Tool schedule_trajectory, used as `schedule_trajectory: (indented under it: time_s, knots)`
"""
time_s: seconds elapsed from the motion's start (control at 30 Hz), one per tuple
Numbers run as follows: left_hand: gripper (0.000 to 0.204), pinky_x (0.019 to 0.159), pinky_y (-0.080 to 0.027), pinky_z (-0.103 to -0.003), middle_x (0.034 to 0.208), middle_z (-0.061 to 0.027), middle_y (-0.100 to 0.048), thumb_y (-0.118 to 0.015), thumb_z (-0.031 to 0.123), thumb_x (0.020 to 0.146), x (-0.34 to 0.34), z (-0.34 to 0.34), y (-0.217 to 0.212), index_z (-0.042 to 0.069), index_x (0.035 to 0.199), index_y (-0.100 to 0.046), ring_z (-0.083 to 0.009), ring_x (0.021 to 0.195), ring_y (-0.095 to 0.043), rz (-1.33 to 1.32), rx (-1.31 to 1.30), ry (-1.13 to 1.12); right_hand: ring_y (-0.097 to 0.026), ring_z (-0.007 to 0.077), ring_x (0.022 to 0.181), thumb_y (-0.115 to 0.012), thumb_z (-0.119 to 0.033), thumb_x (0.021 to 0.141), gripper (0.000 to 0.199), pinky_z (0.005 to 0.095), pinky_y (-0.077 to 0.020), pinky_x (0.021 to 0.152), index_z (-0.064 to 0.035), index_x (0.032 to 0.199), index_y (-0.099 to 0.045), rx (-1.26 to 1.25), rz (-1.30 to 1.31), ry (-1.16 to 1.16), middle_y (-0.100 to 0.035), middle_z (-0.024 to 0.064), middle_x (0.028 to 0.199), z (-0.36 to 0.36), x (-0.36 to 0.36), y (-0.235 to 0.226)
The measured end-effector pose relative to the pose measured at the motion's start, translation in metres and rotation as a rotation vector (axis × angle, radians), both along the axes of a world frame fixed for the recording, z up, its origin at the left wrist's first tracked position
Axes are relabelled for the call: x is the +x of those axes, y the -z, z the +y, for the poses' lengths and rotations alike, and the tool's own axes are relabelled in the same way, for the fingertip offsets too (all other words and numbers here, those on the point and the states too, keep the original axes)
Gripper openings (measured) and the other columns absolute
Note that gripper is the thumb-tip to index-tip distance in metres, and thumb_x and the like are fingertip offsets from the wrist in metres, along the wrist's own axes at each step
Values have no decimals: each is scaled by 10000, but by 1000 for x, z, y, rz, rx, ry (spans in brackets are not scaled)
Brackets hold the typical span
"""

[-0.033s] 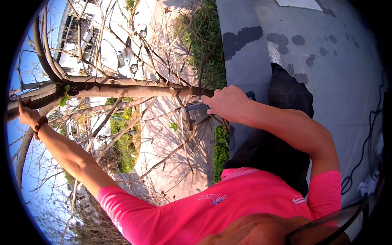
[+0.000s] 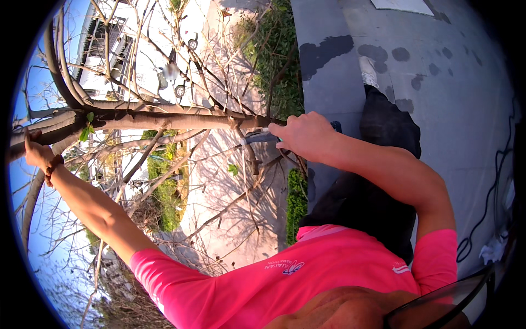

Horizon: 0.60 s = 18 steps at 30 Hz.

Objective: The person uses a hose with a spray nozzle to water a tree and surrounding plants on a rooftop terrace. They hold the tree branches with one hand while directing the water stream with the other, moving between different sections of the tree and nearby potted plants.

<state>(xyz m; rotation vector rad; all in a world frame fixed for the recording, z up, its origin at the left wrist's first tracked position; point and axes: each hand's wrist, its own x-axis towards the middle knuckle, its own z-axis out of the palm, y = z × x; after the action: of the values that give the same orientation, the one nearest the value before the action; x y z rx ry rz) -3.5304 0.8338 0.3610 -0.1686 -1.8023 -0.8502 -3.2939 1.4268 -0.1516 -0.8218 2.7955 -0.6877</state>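
A thick bare tree branch runs across from the far left toward the roof ledge. My left hand, with a beaded bracelet at its wrist, grips the branch at the left; some of its fingers are hidden behind the wood. My right hand is closed around the dark teal handle of what looks like a pruning saw, beside the branch's right end. The saw's grey blade points left from my fist, just below the branch among thinner twigs. Whether the blade touches wood, I cannot tell.
Thin twigs spread all around the branch. A grey ledge borders a stained roof floor, with a black cable at the right. Far below lie a paved yard, green hedges and a parked vehicle.
My right hand and the saw have shifted slightly up and to the left, and the blade shows a little higher. The left hand stays at the same place on the branch.
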Motion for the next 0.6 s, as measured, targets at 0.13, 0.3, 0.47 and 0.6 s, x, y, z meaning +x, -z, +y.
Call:
schedule_trajectory:
  time_s: [0.13,0.3,0.47,0.6]
  knots:
    - [286,728,-589,-380,768,-167,-718,-880,131,795,-5,6,3,-77,812,-684,-258,684,-704,27,76,76,-729,371,800,-646,-425,989,411,499,-562,656,-129,1270,-595,-66,30,63,-706,165,901,-1,-6,13]
    - [288,725,-587,-380,768,-165,-718,-883,138,796,-1,10,2,-70,813,-685,-262,683,-703,70,168,116,-725,370,791,-632,-416,1001,407,506,-556,654,-130,1285,-581,72,-108,-185,-702,160,908,-6,-1,9]
    - [308,732,-586,-372,779,-174,-725,-878,160,804,5,19,11,-84,833,-692,-260,688,-705,64,174,77,-739,365,823,-659,-436,977,390,497,-562,665,-112,1189,-608,-86,112,105,-719,166,878,3,-8,7]
    - [327,749,-588,-364,786,-178,-729,-872,185,814,4,15,2,-89,846,-698,-256,700,-710,67,130,67,-730,367,800,-653,-429,983,398,497,-563,669,-112,1219,-603,-31,8,-5,-709,159,873,-4,-3,15]
